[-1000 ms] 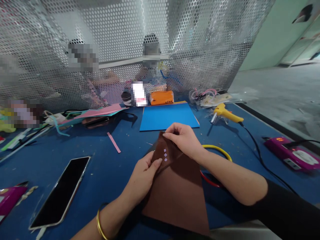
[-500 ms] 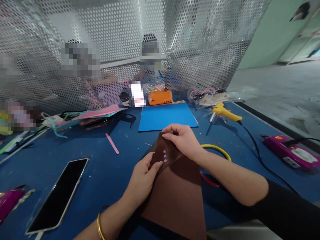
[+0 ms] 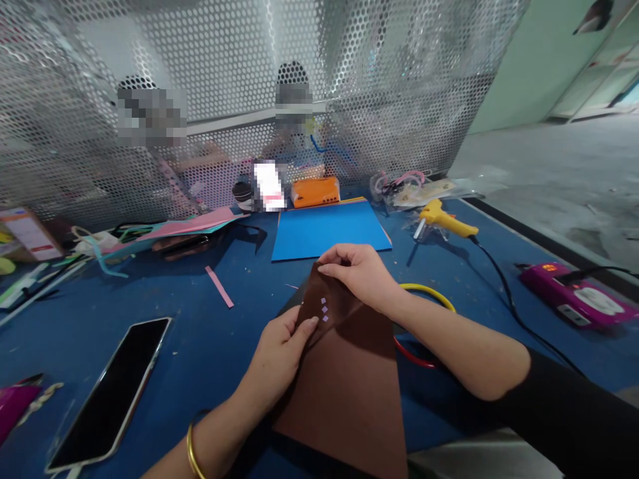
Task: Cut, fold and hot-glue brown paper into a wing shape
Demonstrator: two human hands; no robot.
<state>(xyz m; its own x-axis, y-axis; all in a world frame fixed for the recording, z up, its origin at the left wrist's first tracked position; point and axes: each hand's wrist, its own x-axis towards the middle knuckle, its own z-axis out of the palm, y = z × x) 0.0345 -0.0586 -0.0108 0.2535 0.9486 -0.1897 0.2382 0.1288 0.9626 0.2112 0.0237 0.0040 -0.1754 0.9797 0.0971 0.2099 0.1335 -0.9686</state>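
My left hand [image 3: 279,342] pinches the left edge of a dark brown sheet [image 3: 344,399], thumb on top. At the sheet's far end, my right hand [image 3: 362,276] pinches the top corner between thumb and fingers. That upper part looks bent or folded over and lies in shadow. Three small lilac diamonds [image 3: 325,309] run in a row on it, close to my left thumb. Whatever lies under the fingers is hidden. Beyond my right hand is a blue sheet [image 3: 329,229] with orange edges showing beneath it.
A yellow glue gun [image 3: 444,221] and a magenta power strip [image 3: 574,293] lie on the right, with cords. Yellow and red scissor-like loops peek out by the right forearm. A phone [image 3: 112,392] and a pink strip [image 3: 218,286] lie left. A perforated metal screen [image 3: 224,86] stands behind.
The whole view has shifted slightly, so things sit a little further left. Both hands keep the same hold on the brown sheet.
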